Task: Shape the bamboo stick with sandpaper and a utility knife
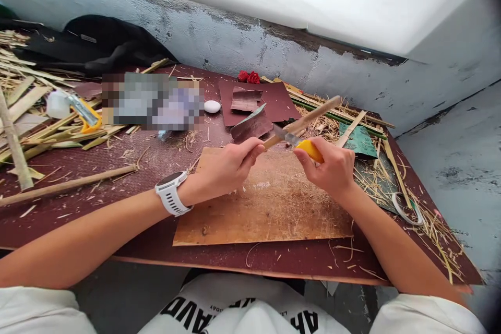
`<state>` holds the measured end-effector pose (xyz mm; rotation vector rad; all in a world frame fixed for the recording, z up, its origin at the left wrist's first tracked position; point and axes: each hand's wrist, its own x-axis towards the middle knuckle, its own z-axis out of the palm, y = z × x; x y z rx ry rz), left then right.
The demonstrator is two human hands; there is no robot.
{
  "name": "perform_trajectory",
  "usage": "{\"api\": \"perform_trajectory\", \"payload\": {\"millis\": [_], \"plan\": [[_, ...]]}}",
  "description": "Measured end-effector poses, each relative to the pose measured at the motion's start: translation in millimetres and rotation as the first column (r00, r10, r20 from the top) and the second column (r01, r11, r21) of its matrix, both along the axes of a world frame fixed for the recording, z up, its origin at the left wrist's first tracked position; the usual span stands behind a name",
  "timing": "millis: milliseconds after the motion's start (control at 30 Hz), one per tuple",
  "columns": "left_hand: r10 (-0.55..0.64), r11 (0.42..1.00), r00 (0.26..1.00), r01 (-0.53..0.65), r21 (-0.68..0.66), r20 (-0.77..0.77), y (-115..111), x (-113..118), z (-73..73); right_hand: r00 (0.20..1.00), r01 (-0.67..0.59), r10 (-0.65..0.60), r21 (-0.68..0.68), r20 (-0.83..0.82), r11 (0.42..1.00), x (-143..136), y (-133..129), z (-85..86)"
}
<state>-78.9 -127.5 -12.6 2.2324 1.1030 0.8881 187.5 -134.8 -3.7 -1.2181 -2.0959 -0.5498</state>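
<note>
My left hand, with a white watch on its wrist, is closed around the near end of a wooden stick. The stick slants up and away to the right above a wooden board. In my right hand is a yellow utility knife, its handle partly hidden by my fingers. The bare blade points left and lies across the stick close to my left hand. Whether the edge bites into the wood, I cannot tell. Fine shavings are scattered on the board.
Sandpaper pieces lie beyond the board, near a white egg-shaped object and red flowers. Another yellow-handled cutter rests among bamboo strips at left. A long stick lies nearer. At right are shavings and a tape roll.
</note>
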Motion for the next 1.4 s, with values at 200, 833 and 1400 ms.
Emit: {"api": "perform_trajectory", "payload": {"millis": [200, 833, 1400], "plan": [[0.012, 0.998, 1.000, -0.013, -0.056, -0.015, 4.8, 0.6, 4.5, 0.996, 0.049, -0.052, 0.047, 0.066, 0.998, 10.6, 12.0, -6.3], [-0.125, 0.975, 0.971, 0.082, -0.206, -0.206, 33.7, -17.2, 30.6, 0.965, 0.119, -0.127, 0.049, 0.227, 0.992, 23.9, 35.2, -20.2], [-0.054, 0.995, 0.956, 0.027, -0.095, -0.290, 23.3, -12.1, 22.1, 0.977, 0.082, -0.085, 0.024, 0.196, 0.996, 29.5, 41.7, -22.8]]}}
